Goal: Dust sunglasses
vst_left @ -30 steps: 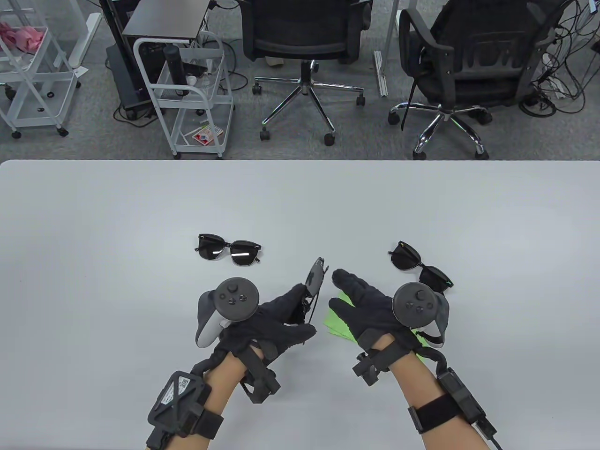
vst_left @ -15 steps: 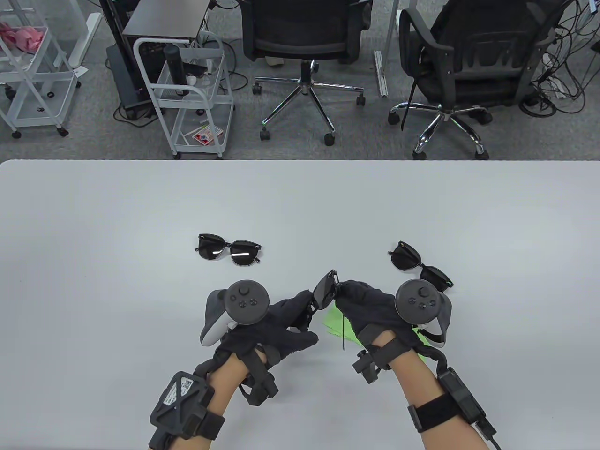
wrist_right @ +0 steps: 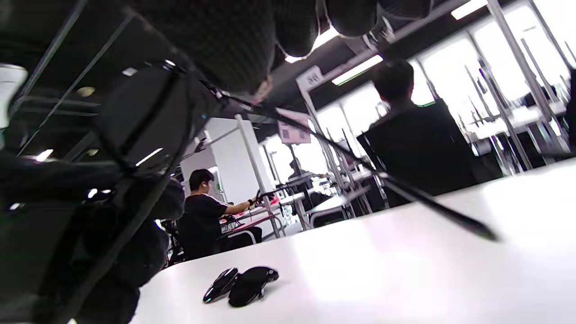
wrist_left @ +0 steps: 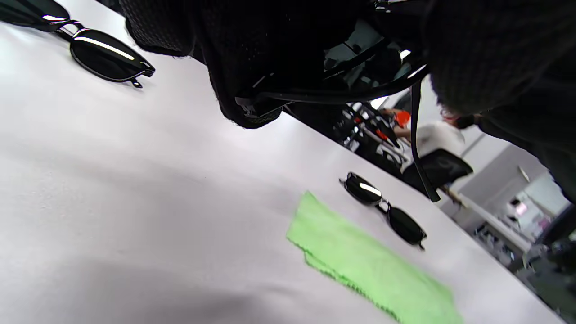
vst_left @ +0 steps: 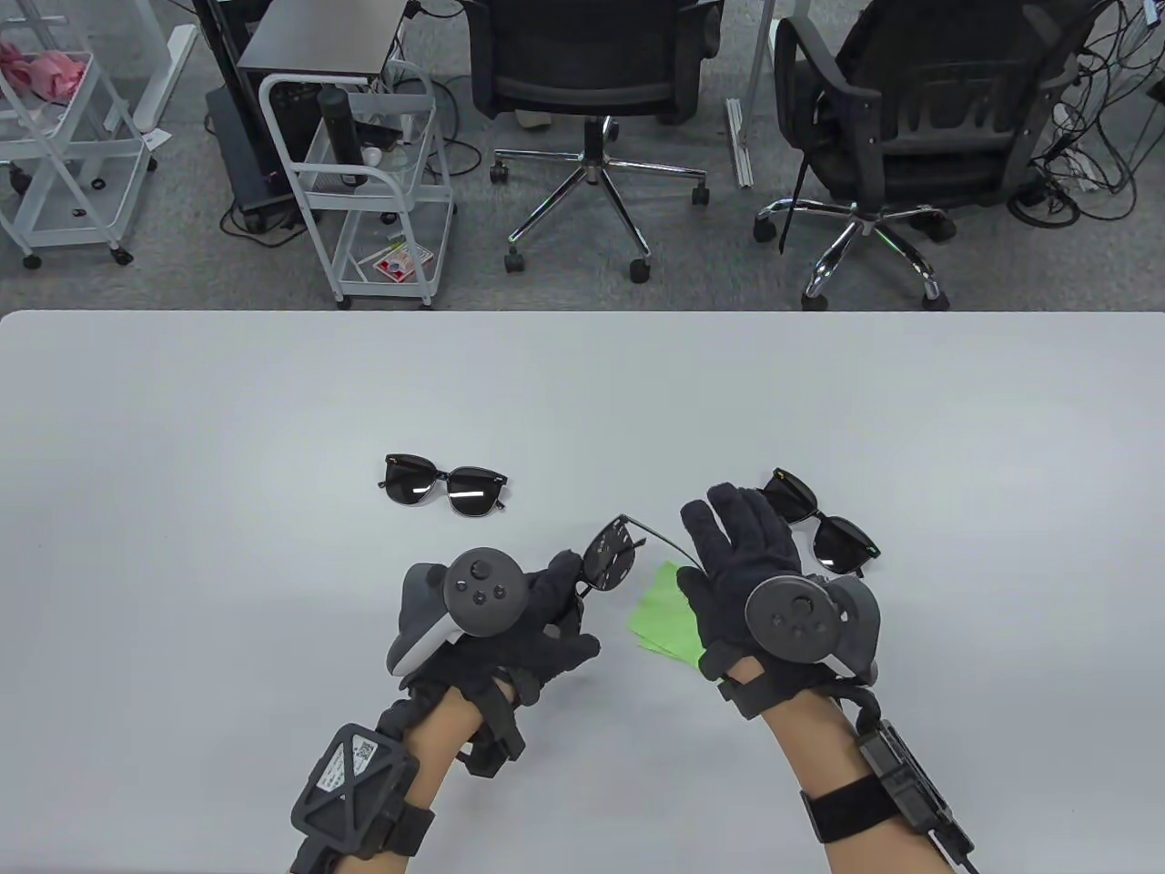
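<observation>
In the table view, the left hand (vst_left: 537,628) holds a pair of black-framed dark-lensed sunglasses (vst_left: 608,557) above the pale grey worktop (vst_left: 227,564), gripping it at the near lens. One thin temple arm of that pair swings out toward the right hand (vst_left: 737,564), whose fingers are spread wide and seem to touch the arm's tip without gripping it. A folded bright green cleaning cloth (vst_left: 664,614) lies flat on the worktop, partly under the right palm. A second black pair of sunglasses (vst_left: 446,487) lies beyond the left hand; a third black pair (vst_left: 824,523) lies just beyond the right hand.

In the left wrist view, the gloved fingers close around the held frame, with one temple arm hanging down. The green cloth lies untouched on the worktop below, the third pair past it.

In the right wrist view, the opened temple arm crosses the frame below the fingers, and the second pair rests on the worktop farther off.

I judge the task barely begun: one pair is being unfolded, no wiping shows, and the cloth is not yet picked up.
</observation>
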